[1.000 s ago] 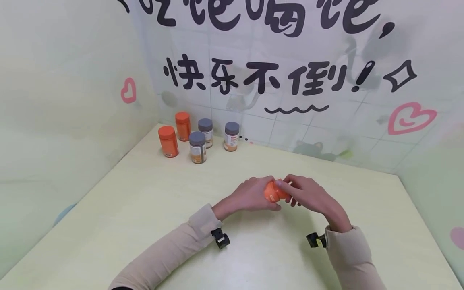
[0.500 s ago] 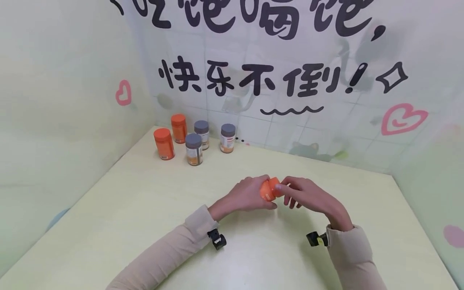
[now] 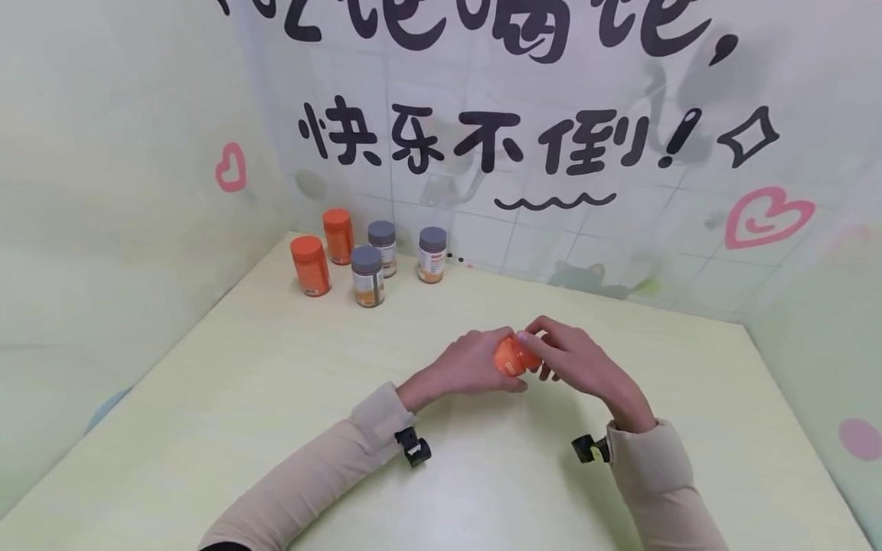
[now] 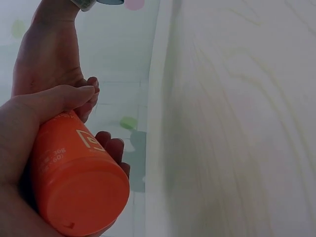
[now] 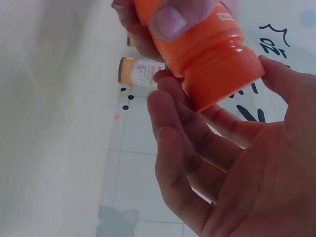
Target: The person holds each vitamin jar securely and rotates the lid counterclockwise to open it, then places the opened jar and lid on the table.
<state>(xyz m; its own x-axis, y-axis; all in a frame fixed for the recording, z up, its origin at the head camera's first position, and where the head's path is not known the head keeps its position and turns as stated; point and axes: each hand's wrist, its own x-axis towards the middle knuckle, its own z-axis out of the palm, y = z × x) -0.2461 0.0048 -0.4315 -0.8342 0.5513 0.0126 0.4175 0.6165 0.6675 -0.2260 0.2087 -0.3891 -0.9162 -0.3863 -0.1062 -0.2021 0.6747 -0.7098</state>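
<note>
An orange bottle is held tilted above the middle of the table, its cap toward the right. My left hand wraps round its body. In the left wrist view, the base of the bottle faces the camera, and white print shows on its side. My right hand pinches the ribless orange cap: the thumb presses one edge, and fingers curve along the opposite side. In the right wrist view, the cap still sits on the bottle's neck, and the other fingers hang loosely bent below it.
Two orange bottles stand in the back left corner. Beside them are several grey-capped bottles with white and orange labels. A printed wall closes off the pale table at the back.
Half a second ago my right fingers were spread a little farther from the cap. They now close over it, with the hand slightly higher. My left hand keeps its grip on the bottle.
</note>
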